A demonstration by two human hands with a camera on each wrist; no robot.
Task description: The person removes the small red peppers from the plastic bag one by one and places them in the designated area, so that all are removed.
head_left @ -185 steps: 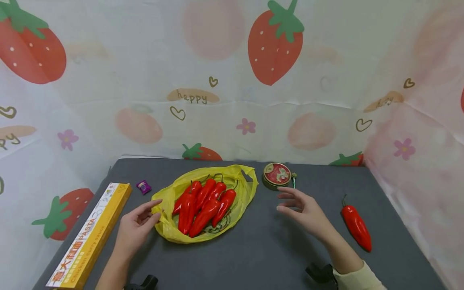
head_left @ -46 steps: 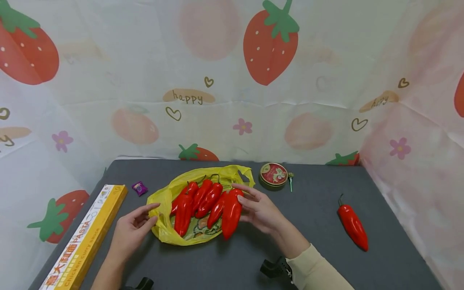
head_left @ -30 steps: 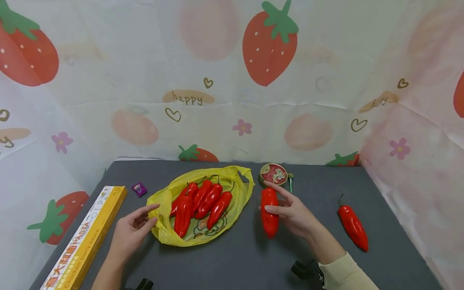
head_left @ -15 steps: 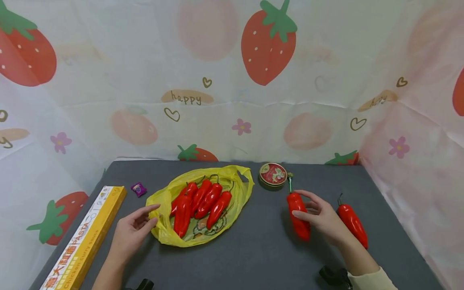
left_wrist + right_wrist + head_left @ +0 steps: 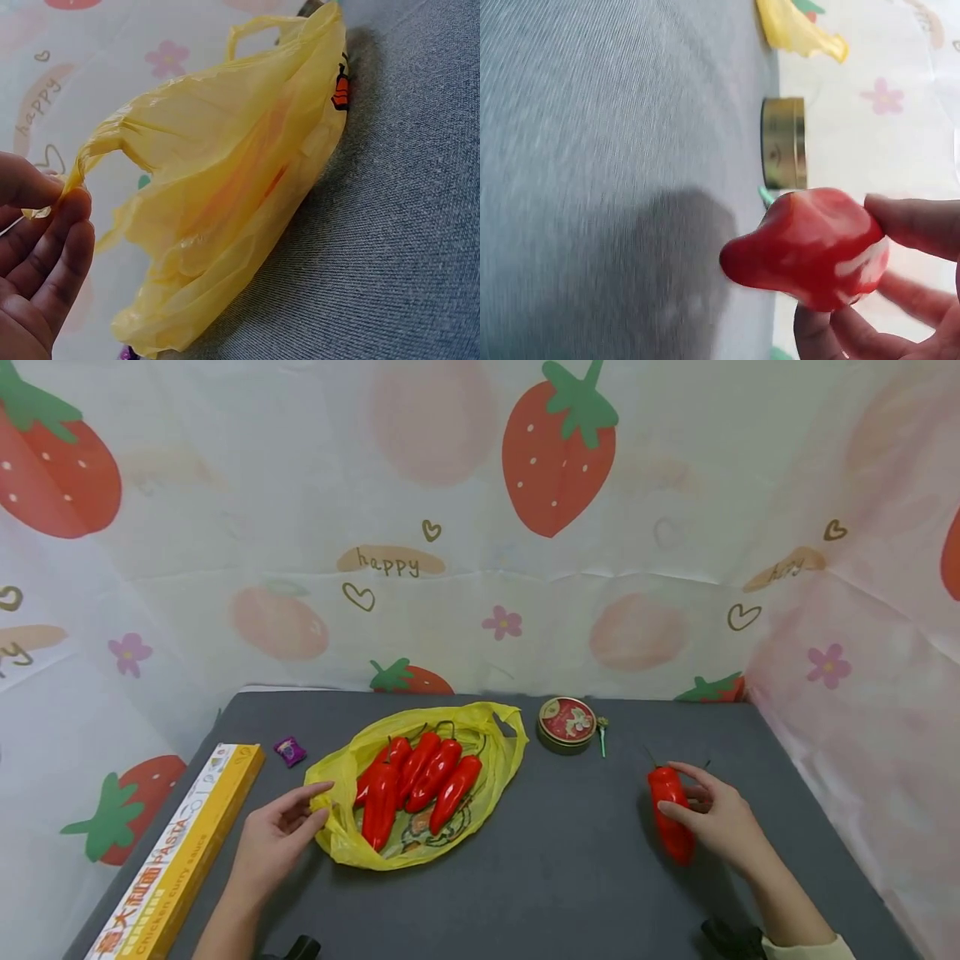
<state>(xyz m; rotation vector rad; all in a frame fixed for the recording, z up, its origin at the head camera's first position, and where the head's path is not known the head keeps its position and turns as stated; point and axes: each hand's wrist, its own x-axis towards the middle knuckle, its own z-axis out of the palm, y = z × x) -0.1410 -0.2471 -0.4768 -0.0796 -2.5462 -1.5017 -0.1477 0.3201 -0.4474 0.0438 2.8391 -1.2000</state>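
My left hand [image 5: 272, 839] pinches the edge of a yellow plastic bag [image 5: 341, 842] at its left side; the left wrist view shows the bag film [image 5: 202, 112] between thumb and fingers. Inside the bag lie several glossy red chili peppers [image 5: 380, 806]. My right hand [image 5: 723, 825] holds another red chili pepper [image 5: 670, 814] by its side, over the right part of the table. In the right wrist view this chili pepper [image 5: 817, 251] hangs above the cloth, gripped between thumb and fingers. A further pepper behind the right hand is hidden except for its stem [image 5: 707, 763].
A round red-topped tin [image 5: 567, 723] stands at the back, beside a small green-stemmed item [image 5: 603, 737]. On the left lie a purple wrapped candy [image 5: 290, 751] and a long yellow pasta box [image 5: 176, 852]. Grey cloth [image 5: 525, 893] covers the table, with a printed curtain behind.
The right hand has taken a chili pepper from the bag and carried it right, past the tin, towards the pepper lying there. The left hand stays at the bag's edge.
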